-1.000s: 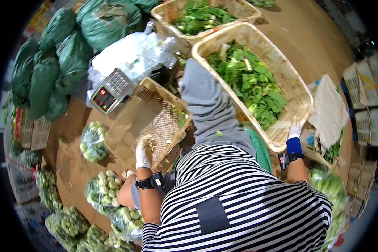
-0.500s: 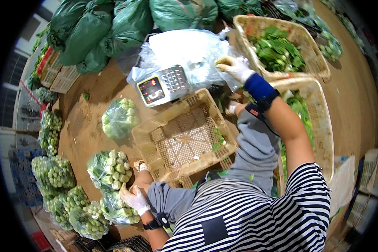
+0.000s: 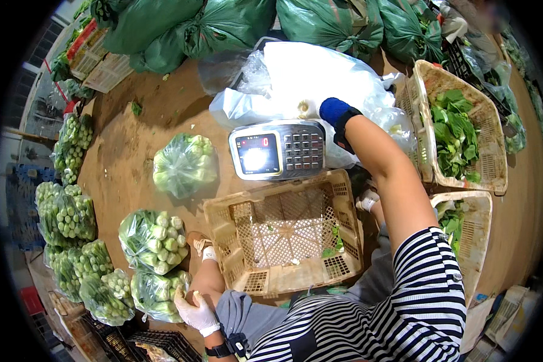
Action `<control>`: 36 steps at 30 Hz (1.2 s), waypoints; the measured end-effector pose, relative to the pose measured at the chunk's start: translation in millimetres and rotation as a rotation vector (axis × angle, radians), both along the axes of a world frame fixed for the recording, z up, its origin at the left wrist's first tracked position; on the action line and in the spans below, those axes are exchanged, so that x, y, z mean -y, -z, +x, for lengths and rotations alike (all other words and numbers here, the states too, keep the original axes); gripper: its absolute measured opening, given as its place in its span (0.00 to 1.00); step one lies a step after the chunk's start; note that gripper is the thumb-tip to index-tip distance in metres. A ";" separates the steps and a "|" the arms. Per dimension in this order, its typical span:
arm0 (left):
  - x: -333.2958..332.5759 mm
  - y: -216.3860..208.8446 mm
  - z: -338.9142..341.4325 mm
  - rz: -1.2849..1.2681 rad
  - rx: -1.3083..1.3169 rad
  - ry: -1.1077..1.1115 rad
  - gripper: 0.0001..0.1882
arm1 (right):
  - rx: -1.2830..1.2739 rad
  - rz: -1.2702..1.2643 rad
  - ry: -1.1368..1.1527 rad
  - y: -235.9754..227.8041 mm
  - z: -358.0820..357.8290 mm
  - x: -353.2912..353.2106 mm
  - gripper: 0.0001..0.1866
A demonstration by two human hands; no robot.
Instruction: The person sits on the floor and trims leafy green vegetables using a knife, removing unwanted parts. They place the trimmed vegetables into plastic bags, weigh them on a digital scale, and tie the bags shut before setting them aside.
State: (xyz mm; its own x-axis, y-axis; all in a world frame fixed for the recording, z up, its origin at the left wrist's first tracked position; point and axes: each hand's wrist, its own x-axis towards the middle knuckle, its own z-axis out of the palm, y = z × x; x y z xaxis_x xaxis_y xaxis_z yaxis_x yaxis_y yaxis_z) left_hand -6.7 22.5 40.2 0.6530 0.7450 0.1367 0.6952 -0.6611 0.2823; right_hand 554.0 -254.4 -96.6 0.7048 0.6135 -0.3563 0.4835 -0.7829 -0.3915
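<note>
Just beyond the scale [image 3: 304,175], the right hand [image 3: 311,109] is at the plastic bags [image 3: 338,69], its grip impossible to tell in the glare, and a hard tug could drag several off together; the left hand [image 3: 197,311], grip loosely spread, is near-left of the scale.

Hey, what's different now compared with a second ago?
The right hand left the large crate and moved forward and left to the white plastic bags. The left hand let go of the small crate and moved left and back, beside the bagged vegetables. The scale and small crate stayed together.
</note>
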 end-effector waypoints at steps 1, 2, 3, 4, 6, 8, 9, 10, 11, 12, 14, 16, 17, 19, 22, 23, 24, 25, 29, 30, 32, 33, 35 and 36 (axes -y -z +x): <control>0.7 1.0 2.3 0.032 0.004 0.012 0.25 | -0.172 0.013 0.008 0.4 0.1 1.8 0.28; 1.0 2.5 3.7 0.065 0.008 0.025 0.24 | -0.154 0.018 -0.022 1.1 0.6 0.1 0.28; 1.5 3.3 4.4 0.098 0.010 0.037 0.24 | -0.090 0.059 0.051 1.9 0.4 -0.8 0.29; 2.6 2.6 6.8 0.077 0.008 0.023 0.24 | -0.021 0.099 0.128 -7.6 0.3 -1.0 0.29; 2.7 -1.4 16.4 0.031 0.008 0.023 0.23 | 0.027 0.290 0.382 5.7 32.0 19.5 0.30; 3.9 -0.1 14.2 0.017 0.006 -0.004 0.23 | 0.236 0.280 0.407 10.1 28.8 9.6 0.30; 4.2 3.6 12.0 0.012 0.001 -0.023 0.23 | 0.440 0.175 0.319 15.1 19.9 6.7 0.30; 4.7 5.2 9.0 0.007 -0.002 -0.039 0.23 | 0.480 0.043 0.222 19.4 13.7 0.6 0.30; 4.1 4.4 11.7 0.020 -0.009 -0.026 0.23 | 0.531 -0.082 0.133 24.2 10.7 1.0 0.30; 4.6 2.2 14.1 0.032 -0.016 -0.014 0.23 | 0.420 -0.070 0.195 44.4 14.3 2.1 0.29; 0.6 0.8 24.4 0.051 -0.024 0.021 0.22 | 0.208 -0.044 0.338 88.9 31.7 20.1 0.27; 2.0 3.5 19.5 0.066 -0.059 -0.003 0.22 | 0.046 0.159 0.421 95.1 28.6 16.1 0.27; 4.6 3.9 16.9 0.078 -0.064 0.003 0.21 | -0.012 0.201 0.455 89.9 23.6 10.1 0.27; 4.6 1.1 21.4 0.100 -0.058 0.054 0.20 | -0.031 0.223 0.452 91.0 28.1 13.3 0.27; 2.8 1.5 27.9 0.050 -0.057 0.008 0.21 | 0.227 0.258 0.570 92.7 37.1 6.2 0.25; 5.8 2.1 24.9 0.055 -0.069 -0.009 0.21 | 0.194 0.184 0.534 80.1 35.1 -6.6 0.24; 7.9 2.5 22.8 0.060 -0.080 -0.024 0.20 | 0.164 0.109 0.498 64.2 36.2 -15.1 0.23; 7.0 1.4 24.1 0.068 -0.084 -0.021 0.20 | 0.142 0.037 0.480 51.1 36.2 -17.0 0.23; 5.5 -1.0 29.9 0.057 -0.093 0.007 0.18 | 0.194 -0.104 0.515 45.6 44.6 -12.7 0.17; 2.9 -0.3 30.4 0.059 -0.096 0.021 0.17 | 0.240 -0.118 0.503 42.2 48.3 -8.5 0.17; 5.2 0.8 24.2 0.053 -0.104 0.012 0.16 | 0.320 -0.158 0.442 9.1 44.0 -17.1 0.17; 5.8 -0.9 27.6 0.049 -0.094 0.023 0.15 | 0.371 -0.131 0.415 -1.9 48.5 -12.2 0.17; 6.8 -2.1 29.7 0.052 -0.085 0.036 0.15 | 0.436 -0.111 0.364 -30.8 55.9 -7.4 0.17; 6.9 -2.2 29.2 0.059 -0.086 0.040 0.14 | 0.419 -0.094 0.317 -41.0 63.4 -3.4 0.18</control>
State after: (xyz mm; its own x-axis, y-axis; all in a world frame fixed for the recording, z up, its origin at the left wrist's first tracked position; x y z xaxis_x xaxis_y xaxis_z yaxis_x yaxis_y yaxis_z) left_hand 22.5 15.6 42.4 0.6929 0.7107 0.1216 0.6882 -0.7022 0.1825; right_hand 617.4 -251.0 -55.5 0.9441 0.3263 -0.0476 0.3175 -0.9384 -0.1365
